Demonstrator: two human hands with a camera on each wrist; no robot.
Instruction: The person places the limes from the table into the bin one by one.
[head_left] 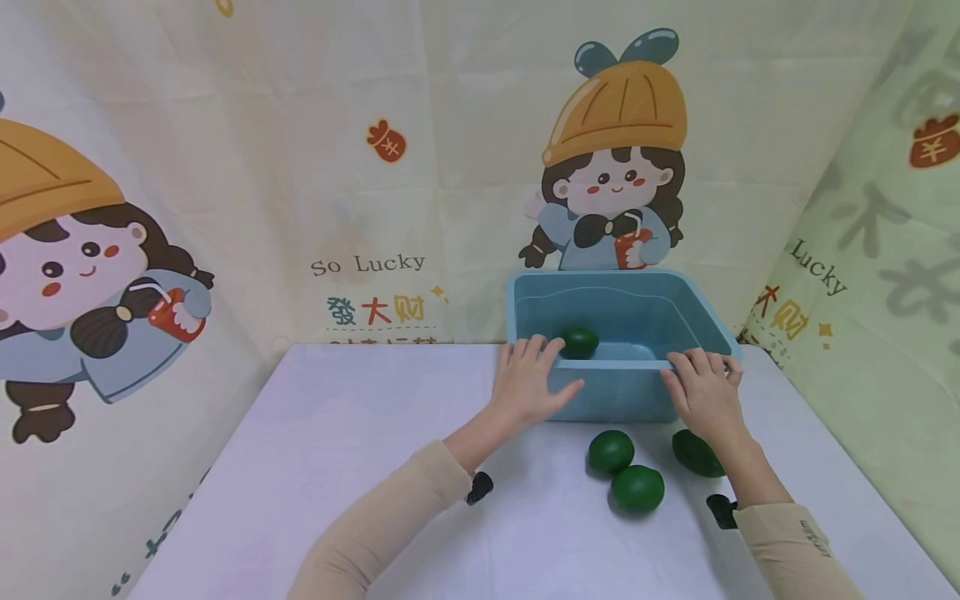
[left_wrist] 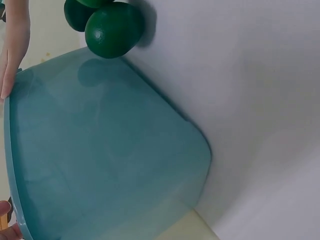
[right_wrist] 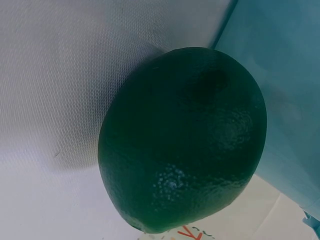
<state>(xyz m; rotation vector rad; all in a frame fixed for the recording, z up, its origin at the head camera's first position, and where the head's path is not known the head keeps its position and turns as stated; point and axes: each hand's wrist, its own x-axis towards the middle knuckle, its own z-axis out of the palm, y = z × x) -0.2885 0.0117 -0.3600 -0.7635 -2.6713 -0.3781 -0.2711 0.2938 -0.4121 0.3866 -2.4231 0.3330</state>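
A blue plastic bin stands at the back right of the table, one green lime inside it. At its front left corner my left hand grips the rim, fingers over the edge and thumb spread along the outer wall. My right hand holds the front rim near the right corner, fingers curled over it. Two green limes lie close together in front of the bin. Another lime sits under my right wrist, partly hidden by it, and fills much of the right wrist view.
White cloth covers the table. Behind it hangs a cream cloth backdrop with printed cartoon figures, close behind the bin. Dark printed spots show beside both sleeves.
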